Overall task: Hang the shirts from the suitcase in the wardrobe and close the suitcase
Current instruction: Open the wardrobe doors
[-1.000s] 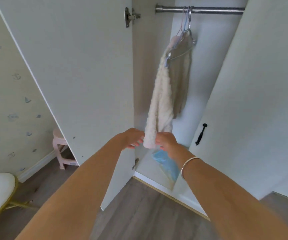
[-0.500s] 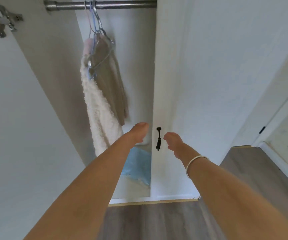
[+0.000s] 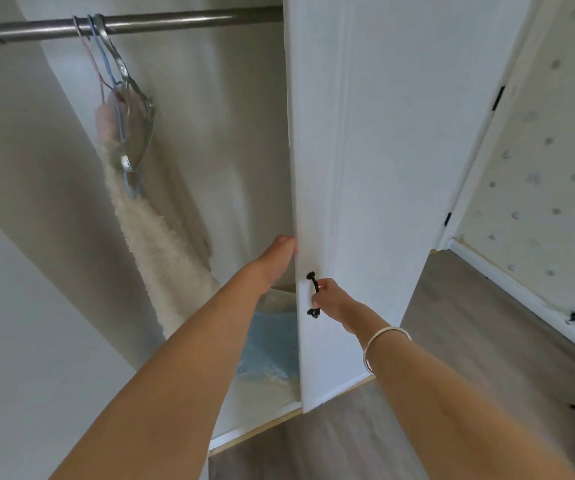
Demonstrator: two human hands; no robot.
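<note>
Your right hand (image 3: 331,301) curls round the black handle (image 3: 311,277) of the white wardrobe door (image 3: 383,168), a silver bangle (image 3: 381,341) on that wrist. Your left hand (image 3: 274,259) sits at the door's free edge with its fingertips hidden behind it, so you cannot tell whether it grips the door. Inside the wardrobe, the fluffy white shirt (image 3: 154,258) and the beige shirt (image 3: 182,188) behind it hang from wire hangers (image 3: 123,81) on the metal rail (image 3: 175,22), well to the left of both hands.

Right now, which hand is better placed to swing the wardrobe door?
Right. The right hand grips the black handle of the wardrobe door; the left hand only rests at the door's edge, fingertips hidden.
</note>
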